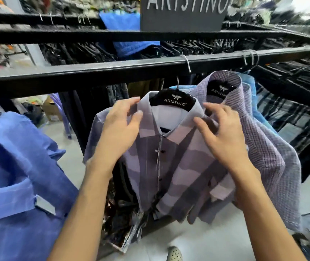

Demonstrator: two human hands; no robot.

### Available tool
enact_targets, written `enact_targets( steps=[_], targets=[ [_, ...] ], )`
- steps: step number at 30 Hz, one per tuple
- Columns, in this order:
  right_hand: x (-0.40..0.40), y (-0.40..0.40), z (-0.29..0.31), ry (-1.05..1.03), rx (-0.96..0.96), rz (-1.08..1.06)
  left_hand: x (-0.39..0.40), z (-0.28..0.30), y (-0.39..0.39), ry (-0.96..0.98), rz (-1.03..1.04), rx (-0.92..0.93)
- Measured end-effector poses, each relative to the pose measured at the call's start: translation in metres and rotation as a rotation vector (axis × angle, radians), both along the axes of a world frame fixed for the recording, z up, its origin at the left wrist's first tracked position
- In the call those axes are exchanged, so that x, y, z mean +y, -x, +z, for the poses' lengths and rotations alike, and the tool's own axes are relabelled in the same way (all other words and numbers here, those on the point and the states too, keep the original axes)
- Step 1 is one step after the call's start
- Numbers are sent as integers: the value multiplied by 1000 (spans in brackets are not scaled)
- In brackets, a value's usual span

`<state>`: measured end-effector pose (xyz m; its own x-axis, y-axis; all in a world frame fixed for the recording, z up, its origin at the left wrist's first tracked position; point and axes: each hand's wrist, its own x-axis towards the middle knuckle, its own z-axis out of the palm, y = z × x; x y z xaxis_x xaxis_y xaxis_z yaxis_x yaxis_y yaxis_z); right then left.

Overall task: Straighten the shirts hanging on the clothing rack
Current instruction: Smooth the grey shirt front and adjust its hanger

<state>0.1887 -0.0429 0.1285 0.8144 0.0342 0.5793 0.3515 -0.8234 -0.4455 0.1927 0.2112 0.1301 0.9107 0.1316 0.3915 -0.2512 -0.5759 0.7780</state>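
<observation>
A short-sleeved shirt with grey and lilac blocks hangs on a black hanger, facing me from the black rail. My left hand pinches the left side of its collar between thumb and fingers. My right hand pinches the right side of the collar the same way. Just behind on the right hangs a lilac checked shirt on its own black hanger, touching my right hand's side.
A blue shirt fills the lower left, close to my left forearm. Dark garments crowd the back rails, and a grey brand sign stands on top. More dark clothes hang at the right. White floor and a shoe lie below.
</observation>
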Motion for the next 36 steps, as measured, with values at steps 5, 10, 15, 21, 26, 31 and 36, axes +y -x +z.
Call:
enact_targets(
  steps=[5,10,15,21,26,31,36],
  targets=[
    [-1,5,-1,5,108,97,-11,5,-21,-78,-107,8],
    [17,-4,31,-89,57,105,-25,24,-37,-74,-14,47],
    [44,-22,39,64,243,5,-30,21,-51,-86,43,96],
    [34,-12,-1,67,357,131,6,-2,-31,-203,-132,53],
    [24,-4,-17,41,352,328,35,16,5,-344,-231,123],
    [23,-7,-31,-48,76,487,31,37,50,-316,-159,149],
    [29,11,-35,-151,-193,417,22,47,89,-265,-42,187]
  ],
)
